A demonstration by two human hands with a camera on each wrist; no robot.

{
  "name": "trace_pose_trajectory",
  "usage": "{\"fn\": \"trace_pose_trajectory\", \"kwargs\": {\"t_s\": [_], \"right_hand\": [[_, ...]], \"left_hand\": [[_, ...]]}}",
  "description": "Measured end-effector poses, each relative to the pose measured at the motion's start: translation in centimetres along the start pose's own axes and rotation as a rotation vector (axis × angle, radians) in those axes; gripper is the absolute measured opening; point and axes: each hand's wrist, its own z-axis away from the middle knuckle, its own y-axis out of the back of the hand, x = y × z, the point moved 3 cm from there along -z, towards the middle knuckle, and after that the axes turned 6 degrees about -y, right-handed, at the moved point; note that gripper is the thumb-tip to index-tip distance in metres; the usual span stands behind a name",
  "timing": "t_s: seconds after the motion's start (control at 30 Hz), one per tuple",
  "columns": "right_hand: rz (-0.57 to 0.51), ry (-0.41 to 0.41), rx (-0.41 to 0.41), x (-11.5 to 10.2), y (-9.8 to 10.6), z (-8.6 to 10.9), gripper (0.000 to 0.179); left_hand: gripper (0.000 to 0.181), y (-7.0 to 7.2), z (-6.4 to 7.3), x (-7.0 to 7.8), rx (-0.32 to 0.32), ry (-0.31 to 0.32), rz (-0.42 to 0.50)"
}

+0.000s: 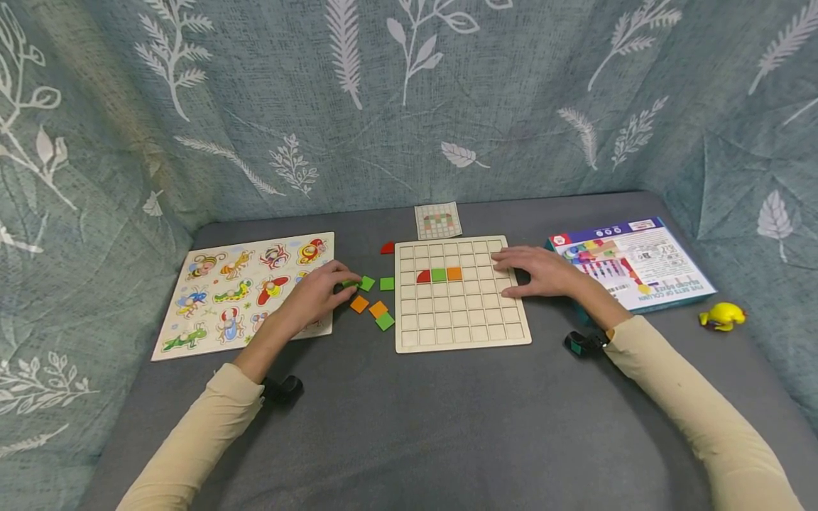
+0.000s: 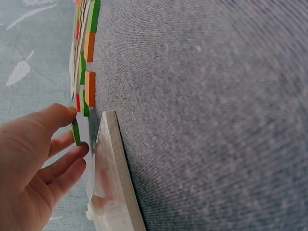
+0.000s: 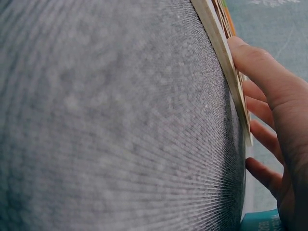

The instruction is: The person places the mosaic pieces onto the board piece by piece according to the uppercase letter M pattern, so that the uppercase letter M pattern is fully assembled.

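My left hand (image 1: 316,292) pinches a green square tile (image 2: 76,132) between thumb and fingers, beside the right edge of the insect puzzle board (image 1: 214,341). Close by on the table lie loose tiles: green squares (image 1: 387,284), orange squares (image 1: 359,304) and a red quarter-circle tile (image 1: 388,248). The wooden grid board (image 1: 463,347) has a red quarter-circle piece (image 1: 424,277), a green square piece (image 1: 438,275) and an orange square piece (image 1: 454,273) side by side in one row. On that board's right edge rests my right hand (image 1: 540,271), fingers spread, holding nothing.
Behind the grid board lies a small pattern card (image 1: 438,221). A flat printed box (image 1: 639,262) sits to the right, partly behind my right wrist, with a yellow toy (image 1: 723,316) beyond it. A patterned curtain (image 1: 383,142) hangs along the table's back.
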Motion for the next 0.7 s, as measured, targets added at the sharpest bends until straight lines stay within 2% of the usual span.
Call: {"fn": "trace_pose_trajectory", "kwargs": {"t_s": [0.7], "right_hand": [[-0.01, -0.015, -0.009, 0.0, 0.0, 0.0, 0.055]], "left_hand": [[0.024, -0.4, -1.1, 1.0, 0.021, 0.02, 0.041]]}}
